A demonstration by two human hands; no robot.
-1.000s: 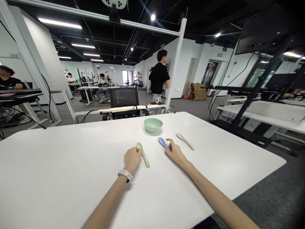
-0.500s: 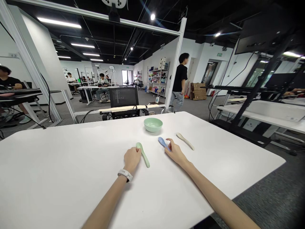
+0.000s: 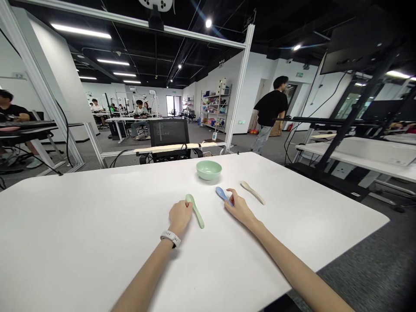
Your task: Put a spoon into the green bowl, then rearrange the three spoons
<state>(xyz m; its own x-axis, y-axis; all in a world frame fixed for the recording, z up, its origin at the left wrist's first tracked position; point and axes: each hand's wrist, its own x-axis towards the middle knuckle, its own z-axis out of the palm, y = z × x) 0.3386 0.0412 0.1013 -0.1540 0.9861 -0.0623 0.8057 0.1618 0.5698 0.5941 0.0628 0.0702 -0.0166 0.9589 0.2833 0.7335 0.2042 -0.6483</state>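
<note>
On the white table (image 3: pixel 97 208) lie several pale plastic items. My left hand (image 3: pixel 180 216), with a white band on its wrist, sits against the bowl end of a pale green spoon (image 3: pixel 195 212). My right hand (image 3: pixel 238 209) has its fingertips at the handle end of a blue spoon (image 3: pixel 222 194), and that tip is hidden under them. A cream spoon (image 3: pixel 252 193) lies a little to the right, apart from my right hand. Farther ahead stands a pale green bowl (image 3: pixel 208 170), touching neither hand.
A person in black (image 3: pixel 271 108) walks beyond the table's far edge. An aluminium frame (image 3: pixel 238 86) rises there, with a dark monitor (image 3: pixel 168 133) behind it. Other people sit at benches farther back and at the left. A white desk (image 3: pixel 357 149) stands to the right.
The person in black has walked to the right behind the table. My hands, the spoons and the bowl stay in place.
</note>
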